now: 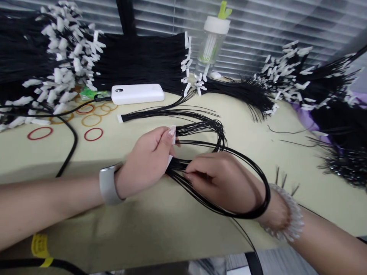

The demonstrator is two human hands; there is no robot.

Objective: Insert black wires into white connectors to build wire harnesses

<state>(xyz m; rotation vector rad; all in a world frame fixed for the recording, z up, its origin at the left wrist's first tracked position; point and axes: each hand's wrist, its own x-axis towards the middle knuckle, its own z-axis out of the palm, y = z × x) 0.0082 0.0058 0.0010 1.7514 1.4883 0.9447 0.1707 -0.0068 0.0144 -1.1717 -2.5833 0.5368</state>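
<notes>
My left hand (150, 154) is closed on a looped bundle of thin black wires (262, 177), with the thumb pressed on a white connector (173, 135). Just below the fingers, the white end of the bundle's other side shows in part. With thumb and index finger pinched, my right hand (220, 179) grips wire near that lower end, and the loop passes around this hand. Exactly how many wires sit in the pinch is hidden. Behind the hands, another black wire bundle (160, 112) with a white connector (119, 118) lies on the table.
Large stacks of black wires (140, 59) with white connectors stand along the back. A white power bank (137, 94), a clear bottle (212, 46) and a red rubber band (93, 134) rest on the pale table (243, 118). A black cable (73, 143) runs at the left.
</notes>
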